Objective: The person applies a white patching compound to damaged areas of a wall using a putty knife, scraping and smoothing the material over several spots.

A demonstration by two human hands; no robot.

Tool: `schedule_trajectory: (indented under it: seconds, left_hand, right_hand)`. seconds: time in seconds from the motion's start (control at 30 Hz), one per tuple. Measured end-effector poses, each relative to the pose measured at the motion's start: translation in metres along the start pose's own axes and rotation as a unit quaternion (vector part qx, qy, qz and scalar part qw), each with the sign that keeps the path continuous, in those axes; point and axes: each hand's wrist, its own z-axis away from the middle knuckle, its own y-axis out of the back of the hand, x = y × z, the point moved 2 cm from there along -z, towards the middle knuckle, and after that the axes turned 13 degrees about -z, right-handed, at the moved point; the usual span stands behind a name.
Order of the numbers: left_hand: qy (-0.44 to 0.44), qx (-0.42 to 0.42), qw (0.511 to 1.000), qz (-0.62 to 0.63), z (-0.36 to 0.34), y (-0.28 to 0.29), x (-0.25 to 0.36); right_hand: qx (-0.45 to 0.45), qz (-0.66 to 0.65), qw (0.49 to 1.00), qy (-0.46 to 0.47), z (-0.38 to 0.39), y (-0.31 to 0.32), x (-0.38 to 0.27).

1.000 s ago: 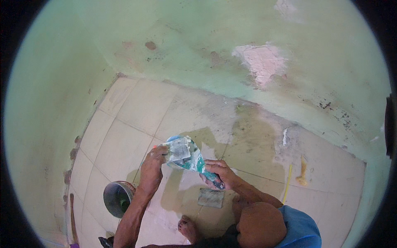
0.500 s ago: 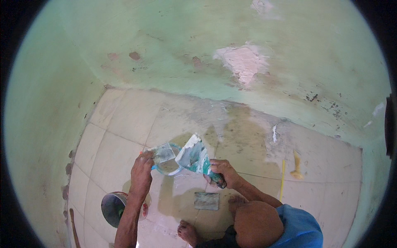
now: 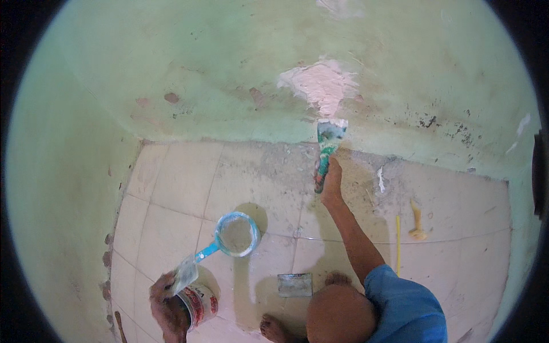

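My left hand (image 3: 163, 300) is closed at the lower left around a translucent flat scraper (image 3: 186, 274) and the handle of a blue dipper (image 3: 234, 234), whose bowl has grey, smeared contents. My right hand (image 3: 331, 183) grips a putty knife (image 3: 321, 166) by its green, stained handle. The knife's white-smeared blade is at the wall's lower part, just below the pale pink filler patch (image 3: 320, 83); whether it touches cannot be told.
Green walls (image 3: 183, 51) meet a tiled floor (image 3: 177, 177). A bucket (image 3: 200, 306) stands under my left hand. A grey plate (image 3: 294, 284) lies near my feet, a yellow rod (image 3: 398, 246) and tan piece (image 3: 416, 223) to the right, a stick (image 3: 120, 326) at lower left.
My right hand has lifted the putty knife away from the dipper and reached forward to the wall. My left hand has moved down and left with the dipper and scraper.
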Motion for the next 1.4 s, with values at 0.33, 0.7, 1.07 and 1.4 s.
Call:
schedule_trajectory:
  seconds: [0.33, 0.7, 1.07, 1.4]
  left_hand:
    - [0.144, -0.067, 0.987, -0.038, 0.025, 0.067, 0.066]
    - [0.212, -0.082, 0.963, -0.145, 0.037, 0.071, 0.056]
    - [0.052, -0.142, 0.97, -0.191, 0.026, 0.052, 0.056]
    - [0.021, -0.161, 0.954, -0.25, 0.023, 0.045, 0.063]
  right_hand:
    - [-0.04, -0.006, 0.994, 0.101, -0.032, -0.073, 0.026]
    - [-0.002, -0.087, 0.977, 0.197, -0.119, -0.097, 0.088]
    - [-0.021, 0.113, 0.972, 0.205, -0.13, -0.047, 0.145]
    - [0.034, 0.14, 0.98, 0.135, -0.123, -0.074, 0.095]
